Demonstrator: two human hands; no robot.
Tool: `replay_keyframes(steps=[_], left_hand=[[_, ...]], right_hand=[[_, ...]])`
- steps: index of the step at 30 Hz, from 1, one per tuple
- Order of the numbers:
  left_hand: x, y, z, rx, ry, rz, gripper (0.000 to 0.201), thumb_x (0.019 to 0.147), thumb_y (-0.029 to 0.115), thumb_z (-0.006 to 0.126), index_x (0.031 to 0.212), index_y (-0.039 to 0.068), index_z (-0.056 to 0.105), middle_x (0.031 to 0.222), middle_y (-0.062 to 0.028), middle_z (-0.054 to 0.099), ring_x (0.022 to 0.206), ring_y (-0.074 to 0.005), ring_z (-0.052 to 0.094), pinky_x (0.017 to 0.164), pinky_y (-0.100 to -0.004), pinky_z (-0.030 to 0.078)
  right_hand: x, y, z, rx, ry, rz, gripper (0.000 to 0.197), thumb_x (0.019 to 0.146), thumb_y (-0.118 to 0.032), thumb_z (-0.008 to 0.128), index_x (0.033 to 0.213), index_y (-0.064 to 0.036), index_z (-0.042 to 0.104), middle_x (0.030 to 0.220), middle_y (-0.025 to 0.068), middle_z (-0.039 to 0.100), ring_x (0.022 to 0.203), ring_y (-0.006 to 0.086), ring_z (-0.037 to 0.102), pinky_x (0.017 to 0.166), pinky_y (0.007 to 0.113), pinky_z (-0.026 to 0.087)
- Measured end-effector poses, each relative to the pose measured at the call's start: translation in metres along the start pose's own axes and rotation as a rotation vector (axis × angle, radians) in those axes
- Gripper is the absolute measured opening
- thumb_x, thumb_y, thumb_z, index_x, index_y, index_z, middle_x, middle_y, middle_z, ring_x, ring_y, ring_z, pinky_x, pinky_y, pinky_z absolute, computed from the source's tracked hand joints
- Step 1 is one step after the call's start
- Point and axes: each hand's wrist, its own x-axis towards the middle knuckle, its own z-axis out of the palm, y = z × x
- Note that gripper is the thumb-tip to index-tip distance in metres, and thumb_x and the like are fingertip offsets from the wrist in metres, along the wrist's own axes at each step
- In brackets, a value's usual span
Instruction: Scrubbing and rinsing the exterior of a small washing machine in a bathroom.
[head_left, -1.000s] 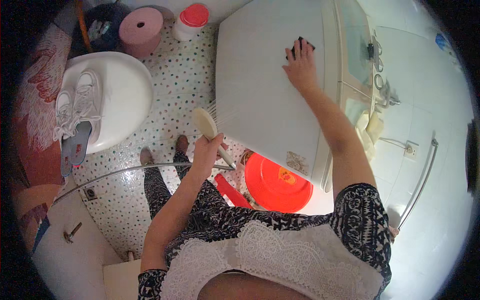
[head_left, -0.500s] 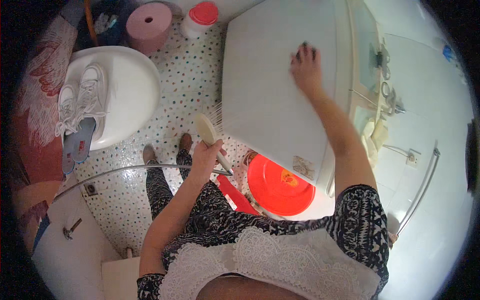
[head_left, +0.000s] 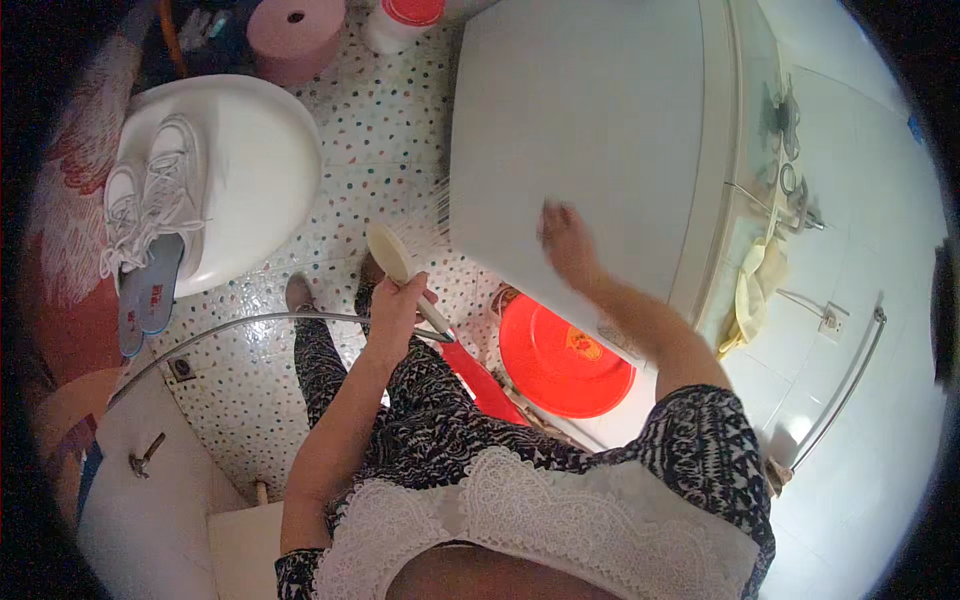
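Observation:
My left hand (head_left: 396, 305) is wrapped round the handle of a cream shower head (head_left: 390, 254). Fine streams of water leave its face toward the side of a large white appliance, which looks like a washing machine (head_left: 590, 110). A grey metal hose (head_left: 245, 322) runs from the handle off to the left. Over the near part of the machine's flat top is my right hand (head_left: 572, 250), its fingers bunched and blurred by motion. Something dark shows at those fingers, too smeared to name.
A red basin (head_left: 545, 365) stands by the machine's near corner. White sneakers (head_left: 170, 180) and blue insoles (head_left: 155, 285) lie on a white lid (head_left: 265, 170) at left. Behind are a pink roll (head_left: 295, 45) and a red-lidded tub (head_left: 395, 30). Yellow gloves (head_left: 750, 295) hang right.
My right hand has moved nearer and left across the machine's top. My left hand has shifted slightly left with the shower head, which still sprays. The whole view has shifted a little.

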Motion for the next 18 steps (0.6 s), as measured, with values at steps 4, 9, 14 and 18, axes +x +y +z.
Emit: replay_keyframes(steps=[4,9,14,18], left_hand=[[0.015,-0.008,-0.004,0.005,0.019,-0.010,0.025,0.085,0.026,0.055,0.093,0.002,0.053,0.072,-0.0065,0.061,0.065,-0.0146,0.060,0.051,-0.0252,0.046],[0.042,-0.027,-0.011,-0.067,0.048,-0.026,0.025,0.084,0.025,0.056,0.092,0.001,0.053,0.072,-0.0076,0.060,0.067,-0.0153,0.060,0.053,-0.0271,0.047],[0.027,-0.029,-0.026,-0.046,0.047,-0.056,0.025,0.085,0.024,0.056,0.093,0.001,0.053,0.072,-0.0072,0.059,0.066,-0.0156,0.059,0.053,-0.0287,0.047],[0.027,-0.026,-0.014,-0.019,0.019,-0.065,0.025,0.085,0.025,0.055,0.092,0.001,0.053,0.072,-0.0070,0.060,0.063,-0.0154,0.058,0.053,-0.0290,0.048]], right_hand=[[0.106,0.042,-0.114,-0.641,0.244,0.088,0.044,0.088,-0.025,0.041,0.126,-0.0016,0.044,0.137,0.0169,0.036,0.130,0.0332,0.027,0.106,0.047,0.017],[0.117,0.012,-0.063,-0.787,0.255,0.069,0.046,0.089,-0.020,0.040,0.131,-0.0021,0.038,0.140,0.0172,0.033,0.132,0.0351,0.024,0.108,0.046,0.015],[-0.012,-0.065,0.074,-0.557,0.007,-0.285,0.036,0.087,-0.016,0.044,0.120,-0.0012,0.046,0.131,0.0163,0.042,0.124,0.0313,0.036,0.103,0.043,0.031],[0.015,-0.009,0.085,0.518,0.240,0.173,0.028,0.089,-0.020,0.046,0.113,-0.0078,0.052,0.113,0.0108,0.053,0.109,0.0245,0.047,0.092,0.037,0.040]])
